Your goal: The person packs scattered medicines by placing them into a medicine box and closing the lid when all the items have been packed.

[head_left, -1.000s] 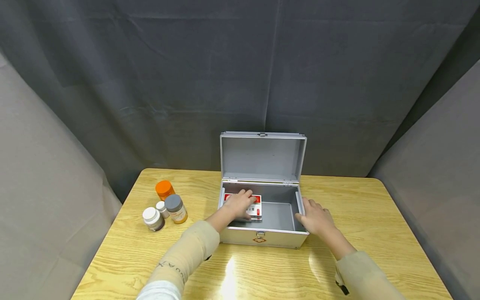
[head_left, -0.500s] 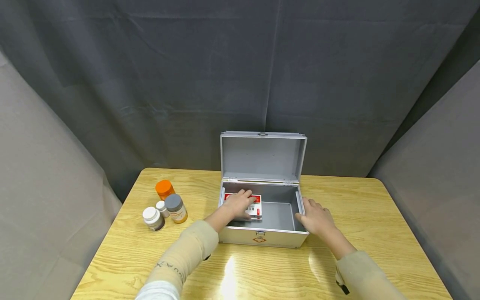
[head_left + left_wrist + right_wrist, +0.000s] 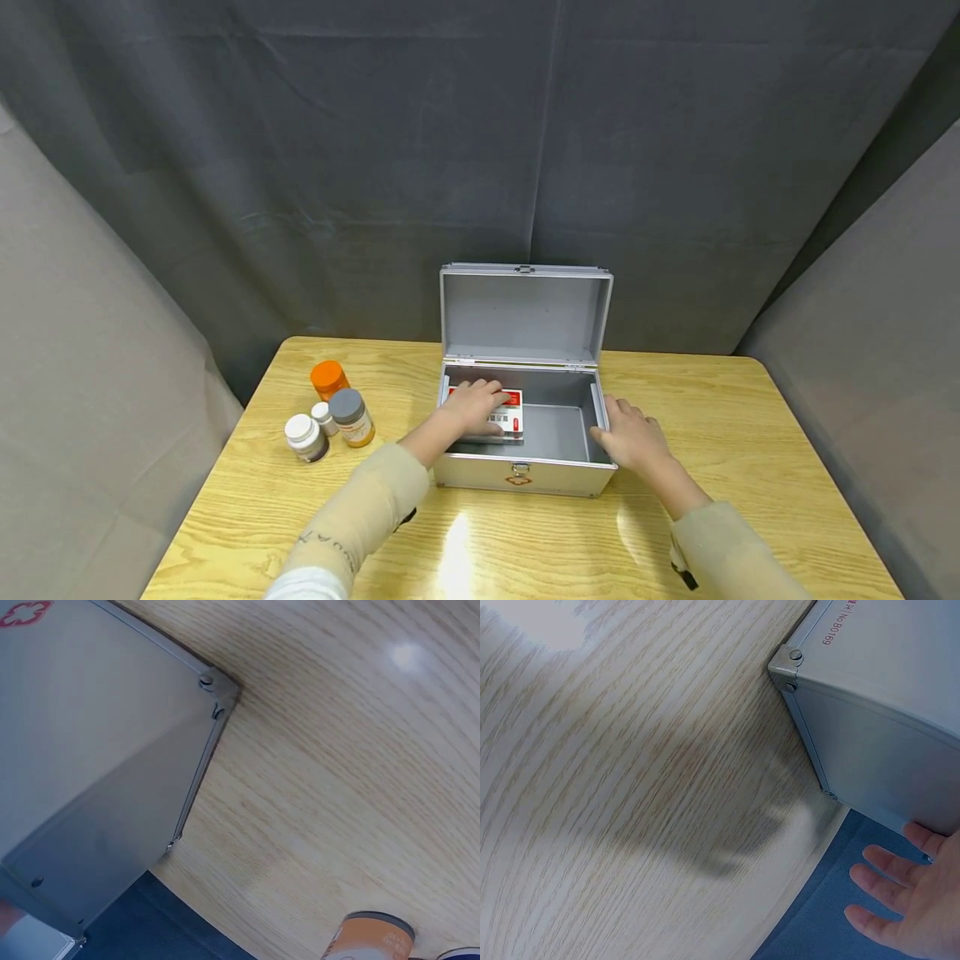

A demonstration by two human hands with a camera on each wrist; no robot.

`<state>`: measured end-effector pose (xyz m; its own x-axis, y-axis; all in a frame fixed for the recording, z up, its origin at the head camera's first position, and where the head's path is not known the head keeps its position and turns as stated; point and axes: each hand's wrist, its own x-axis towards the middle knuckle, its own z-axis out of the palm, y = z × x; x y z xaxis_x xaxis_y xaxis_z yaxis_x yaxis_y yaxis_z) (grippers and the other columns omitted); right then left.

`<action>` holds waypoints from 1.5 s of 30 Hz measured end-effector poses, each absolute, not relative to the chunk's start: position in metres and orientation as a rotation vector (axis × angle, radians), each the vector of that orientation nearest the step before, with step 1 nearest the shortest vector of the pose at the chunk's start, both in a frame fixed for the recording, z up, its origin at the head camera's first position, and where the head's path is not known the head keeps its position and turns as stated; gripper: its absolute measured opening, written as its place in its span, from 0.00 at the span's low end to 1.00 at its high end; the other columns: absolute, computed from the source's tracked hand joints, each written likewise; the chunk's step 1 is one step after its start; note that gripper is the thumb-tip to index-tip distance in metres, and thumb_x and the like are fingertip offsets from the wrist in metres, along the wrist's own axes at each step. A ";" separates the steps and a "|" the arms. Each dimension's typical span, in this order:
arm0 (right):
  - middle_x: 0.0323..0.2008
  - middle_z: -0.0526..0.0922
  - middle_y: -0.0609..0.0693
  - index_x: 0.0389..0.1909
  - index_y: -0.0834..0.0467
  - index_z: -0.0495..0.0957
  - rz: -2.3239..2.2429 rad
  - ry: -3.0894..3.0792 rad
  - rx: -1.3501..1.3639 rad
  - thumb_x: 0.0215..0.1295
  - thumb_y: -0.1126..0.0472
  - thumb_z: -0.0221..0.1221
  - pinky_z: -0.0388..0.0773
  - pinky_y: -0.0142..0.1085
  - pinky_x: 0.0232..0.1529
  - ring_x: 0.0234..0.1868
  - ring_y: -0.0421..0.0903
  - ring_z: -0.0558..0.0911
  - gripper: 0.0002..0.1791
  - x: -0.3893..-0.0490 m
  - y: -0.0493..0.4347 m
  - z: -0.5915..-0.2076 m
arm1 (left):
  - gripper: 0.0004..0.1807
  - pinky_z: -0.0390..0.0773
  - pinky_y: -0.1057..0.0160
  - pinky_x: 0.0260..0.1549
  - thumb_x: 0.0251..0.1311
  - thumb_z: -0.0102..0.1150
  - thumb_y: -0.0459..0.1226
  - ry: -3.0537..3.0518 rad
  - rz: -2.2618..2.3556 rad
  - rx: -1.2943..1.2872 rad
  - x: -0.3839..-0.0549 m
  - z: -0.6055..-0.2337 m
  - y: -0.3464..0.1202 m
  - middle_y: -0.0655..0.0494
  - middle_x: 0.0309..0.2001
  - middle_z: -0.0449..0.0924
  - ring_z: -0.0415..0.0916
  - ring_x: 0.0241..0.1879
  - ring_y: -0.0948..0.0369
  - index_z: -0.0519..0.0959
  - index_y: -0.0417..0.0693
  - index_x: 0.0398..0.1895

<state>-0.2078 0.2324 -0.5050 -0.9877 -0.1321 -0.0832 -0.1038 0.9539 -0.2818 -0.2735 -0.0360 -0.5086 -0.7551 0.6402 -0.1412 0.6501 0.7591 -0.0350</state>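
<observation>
A silver first-aid case (image 3: 525, 475) stands on the table with its lid raised. Inside its left half lie one or more red and white medicine boxes (image 3: 513, 421), partly covered by my left hand (image 3: 471, 408). The fingers of that hand are spread and relaxed over the boxes, its thumb toward the front. At the case's right wall is my right hand (image 3: 633, 437), thumb over the rim and fingers along the outside. In the right wrist view its fingers (image 3: 889, 889) are extended and spread beside the case's side wall (image 3: 885, 757). The left wrist view shows mainly the case's outer corner.
Left of the case, several pill bottles stand in a cluster: one with an orange cap (image 3: 328, 377), one with a grey cap (image 3: 351, 417), a small white-capped one (image 3: 324, 417) and a larger white-capped one (image 3: 306, 438). A dark curtain (image 3: 375, 167) hangs behind the wooden table (image 3: 735, 433).
My left hand and forearm have shifted slightly to the left, uncovering a little more of the medicine box. The right hand and the bottles have stayed put.
</observation>
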 end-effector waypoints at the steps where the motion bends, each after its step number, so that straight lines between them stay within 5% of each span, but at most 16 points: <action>1: 0.58 0.63 0.70 0.64 0.66 0.55 -0.427 3.004 -0.181 0.61 0.47 0.48 0.58 0.66 0.51 0.57 0.69 0.64 0.36 -0.208 0.232 -0.505 | 0.34 0.66 0.55 0.54 0.51 0.59 0.57 2.839 -0.110 1.057 -0.273 -0.508 -0.037 0.58 0.58 0.67 0.64 0.56 0.58 0.69 0.56 0.61; 25: 0.59 0.63 0.70 0.64 0.66 0.54 -0.432 2.991 -0.177 0.61 0.47 0.47 0.58 0.66 0.51 0.58 0.69 0.64 0.37 -0.207 0.232 -0.505 | 0.25 0.58 0.48 0.60 0.61 0.49 0.52 3.003 0.197 1.414 -0.230 -0.481 -0.070 0.55 0.57 0.70 0.64 0.58 0.58 0.72 0.50 0.57; 45: 0.59 0.63 0.70 0.64 0.66 0.55 -0.436 2.998 -0.173 0.61 0.47 0.47 0.59 0.66 0.50 0.57 0.69 0.64 0.36 -0.208 0.232 -0.507 | 0.24 0.59 0.50 0.59 0.59 0.54 0.46 3.216 0.499 1.139 -0.210 -0.473 -0.125 0.49 0.56 0.71 0.66 0.57 0.52 0.72 0.46 0.56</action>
<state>-0.2081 0.2321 -0.5069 -0.9878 -0.1274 -0.0890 -0.0968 0.9525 -0.2888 -0.2105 -0.1250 -0.4728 -0.7402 0.5582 0.3749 0.6455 0.7459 0.1641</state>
